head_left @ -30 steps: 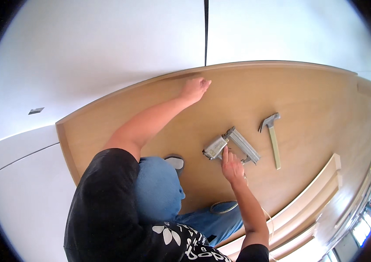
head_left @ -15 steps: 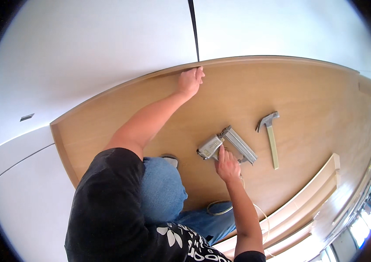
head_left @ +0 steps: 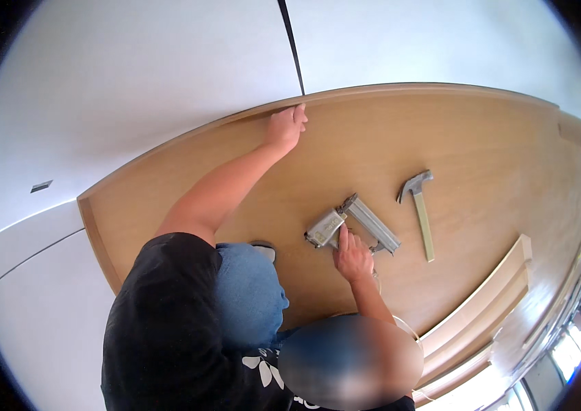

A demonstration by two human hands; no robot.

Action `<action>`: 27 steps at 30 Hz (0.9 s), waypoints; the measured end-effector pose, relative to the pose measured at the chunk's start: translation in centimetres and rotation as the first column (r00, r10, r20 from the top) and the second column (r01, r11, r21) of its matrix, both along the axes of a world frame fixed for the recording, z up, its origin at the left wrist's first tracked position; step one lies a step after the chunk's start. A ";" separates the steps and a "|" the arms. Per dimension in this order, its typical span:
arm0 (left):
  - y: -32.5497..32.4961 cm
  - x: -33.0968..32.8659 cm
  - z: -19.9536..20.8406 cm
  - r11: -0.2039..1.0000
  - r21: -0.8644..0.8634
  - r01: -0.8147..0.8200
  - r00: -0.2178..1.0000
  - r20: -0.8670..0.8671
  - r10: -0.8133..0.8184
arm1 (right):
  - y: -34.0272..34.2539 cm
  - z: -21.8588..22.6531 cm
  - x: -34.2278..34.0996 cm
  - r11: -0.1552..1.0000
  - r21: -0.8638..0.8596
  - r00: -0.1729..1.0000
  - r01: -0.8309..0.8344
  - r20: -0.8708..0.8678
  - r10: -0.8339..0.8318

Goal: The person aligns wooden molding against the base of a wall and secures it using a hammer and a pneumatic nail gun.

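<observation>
My left hand is stretched out to the foot of the white wall. Its fingers are bent and pressed together against a thin wooden skirting strip that runs along the wall base; the fingertips are partly hidden. Lower and to the right, my right hand is wrapped round the handle of a grey metal nail gun. The gun lies low over the brown wooden floor, its long magazine pointing to the lower right. A pale air hose trails from it past my forearm.
A claw hammer with a light wooden handle lies right of the nail gun. Long wooden boards lie farther right. Two white wall panels meet at a dark gap. My bent knee is on the left.
The whole view has shifted slightly, so things sit a little more to the left. Both hands keep nearly the same places, at the strip and on the nail gun.
</observation>
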State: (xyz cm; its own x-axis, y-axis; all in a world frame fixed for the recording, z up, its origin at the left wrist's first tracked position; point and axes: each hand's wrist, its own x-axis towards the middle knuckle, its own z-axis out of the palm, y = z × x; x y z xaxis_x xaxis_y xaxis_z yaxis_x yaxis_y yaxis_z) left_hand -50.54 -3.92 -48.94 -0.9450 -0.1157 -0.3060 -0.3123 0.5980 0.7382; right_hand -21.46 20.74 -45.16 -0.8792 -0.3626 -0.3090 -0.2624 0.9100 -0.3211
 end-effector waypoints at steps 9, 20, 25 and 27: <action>-2.5 0.7 0.5 0.972 0.197 -0.130 0.981 0.164 0.098 | -0.2 -0.2 0.0 1.000 0.006 1.000 0.011 -0.006 -0.011; -2.7 0.9 1.5 0.690 0.583 -0.429 0.848 0.522 0.086 | 0.0 -0.2 0.2 1.000 -0.019 0.998 0.014 -0.068 -0.015; -2.5 2.7 5.6 0.964 0.165 0.211 0.977 0.002 -0.214 | 0.0 0.0 0.0 1.000 -0.006 1.000 0.029 0.012 -0.029; -2.6 3.0 7.9 0.861 -0.389 0.328 0.901 -0.145 -0.409 | -0.1 0.0 0.0 1.000 -0.004 0.999 0.030 -0.031 -0.030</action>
State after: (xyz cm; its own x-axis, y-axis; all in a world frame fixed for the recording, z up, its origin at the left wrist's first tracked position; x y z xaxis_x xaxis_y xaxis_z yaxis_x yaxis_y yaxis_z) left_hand -47.50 -6.53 -41.01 -0.9762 0.1945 -0.0961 0.1249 0.8661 0.4841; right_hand -21.44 20.68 -45.13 -0.8990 -0.3367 -0.2800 -0.2447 0.9165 -0.3164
